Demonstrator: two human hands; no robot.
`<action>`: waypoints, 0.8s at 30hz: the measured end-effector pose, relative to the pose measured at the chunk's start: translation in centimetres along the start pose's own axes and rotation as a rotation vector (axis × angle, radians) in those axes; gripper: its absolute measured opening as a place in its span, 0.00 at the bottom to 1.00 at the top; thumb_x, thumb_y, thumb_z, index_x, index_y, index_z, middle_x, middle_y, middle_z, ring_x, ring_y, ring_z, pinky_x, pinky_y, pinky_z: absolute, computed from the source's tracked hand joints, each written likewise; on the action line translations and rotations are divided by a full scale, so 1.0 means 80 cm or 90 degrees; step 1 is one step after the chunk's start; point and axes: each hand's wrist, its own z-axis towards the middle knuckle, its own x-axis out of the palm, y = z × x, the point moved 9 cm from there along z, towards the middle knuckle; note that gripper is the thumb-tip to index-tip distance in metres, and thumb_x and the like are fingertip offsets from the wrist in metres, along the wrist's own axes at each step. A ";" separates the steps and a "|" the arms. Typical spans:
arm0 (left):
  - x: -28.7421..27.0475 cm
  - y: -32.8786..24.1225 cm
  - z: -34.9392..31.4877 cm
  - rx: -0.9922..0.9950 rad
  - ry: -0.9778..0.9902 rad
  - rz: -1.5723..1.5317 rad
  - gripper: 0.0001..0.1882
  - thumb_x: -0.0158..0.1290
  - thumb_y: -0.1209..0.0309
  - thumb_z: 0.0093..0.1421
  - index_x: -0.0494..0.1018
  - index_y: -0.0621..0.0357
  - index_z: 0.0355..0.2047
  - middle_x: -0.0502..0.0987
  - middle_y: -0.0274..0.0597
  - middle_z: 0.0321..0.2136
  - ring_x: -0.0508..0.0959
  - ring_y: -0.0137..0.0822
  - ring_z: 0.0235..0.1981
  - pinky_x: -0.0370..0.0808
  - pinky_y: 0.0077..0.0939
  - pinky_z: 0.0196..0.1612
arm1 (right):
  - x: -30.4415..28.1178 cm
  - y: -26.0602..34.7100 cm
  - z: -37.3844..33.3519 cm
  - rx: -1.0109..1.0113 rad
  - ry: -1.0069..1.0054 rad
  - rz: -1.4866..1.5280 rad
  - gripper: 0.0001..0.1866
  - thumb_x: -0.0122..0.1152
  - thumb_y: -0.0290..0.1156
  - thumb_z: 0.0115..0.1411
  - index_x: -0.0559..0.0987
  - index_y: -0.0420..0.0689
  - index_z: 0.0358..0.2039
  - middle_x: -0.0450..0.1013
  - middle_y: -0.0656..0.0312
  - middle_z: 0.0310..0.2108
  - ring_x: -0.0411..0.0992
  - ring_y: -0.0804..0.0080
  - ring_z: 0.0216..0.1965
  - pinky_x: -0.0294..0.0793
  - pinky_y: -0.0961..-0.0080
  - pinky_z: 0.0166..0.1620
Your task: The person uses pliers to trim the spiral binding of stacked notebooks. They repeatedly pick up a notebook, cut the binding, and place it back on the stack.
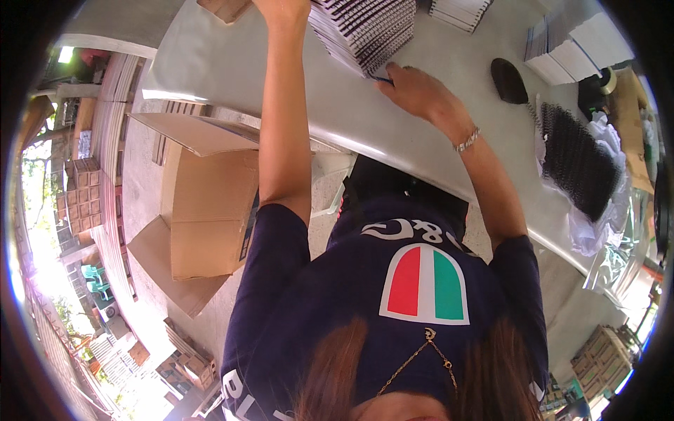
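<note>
On the pale table, a tall stack of spiral-bound books [365, 31] with black coil bindings stands at the top of the view. My right hand [418, 93] is at the stack's near corner, thumb and fingers closed together on a thin blue thing whose kind I cannot make out. A bracelet circles that wrist. My left hand [282, 8] reaches to the top edge beside the stack's left side. Its fingers are cut off by the frame, so their grip is hidden.
Another coil-bound stack [460, 12] stands behind. To the right are white paper stacks [579, 45], a dark oval object [509, 81], a bundle of black binding coils [579, 161] on crumpled plastic, and a tape roll [608, 81]. An open cardboard box [210, 210] sits below the table's left edge.
</note>
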 end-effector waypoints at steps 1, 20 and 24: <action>0.003 -0.004 -0.002 -0.009 0.015 0.006 0.30 0.40 0.56 0.76 0.81 0.67 0.30 0.83 0.45 0.31 0.77 0.33 0.37 0.70 0.29 0.49 | -0.001 -0.006 -0.009 0.023 -0.008 0.036 0.24 0.49 0.48 0.71 0.71 0.36 0.50 0.76 0.40 0.42 0.75 0.39 0.47 0.72 0.51 0.52; -0.044 -0.009 -0.123 -0.171 0.086 0.120 0.39 0.56 0.44 0.63 0.65 0.59 0.64 0.69 0.55 0.59 0.68 0.48 0.63 0.65 0.51 0.66 | -0.042 -0.070 -0.073 0.148 -0.164 -0.234 0.24 0.56 0.43 0.68 0.69 0.40 0.57 0.69 0.44 0.55 0.69 0.48 0.55 0.66 0.48 0.55; -0.060 0.071 -0.237 -0.370 0.317 0.286 0.74 0.72 0.43 0.43 0.34 0.62 0.74 0.48 0.65 0.72 0.49 0.57 0.73 0.44 0.58 0.72 | -0.076 -0.110 -0.004 -0.011 -0.225 0.071 0.26 0.57 0.38 0.68 0.66 0.38 0.61 0.70 0.44 0.55 0.71 0.49 0.55 0.70 0.55 0.56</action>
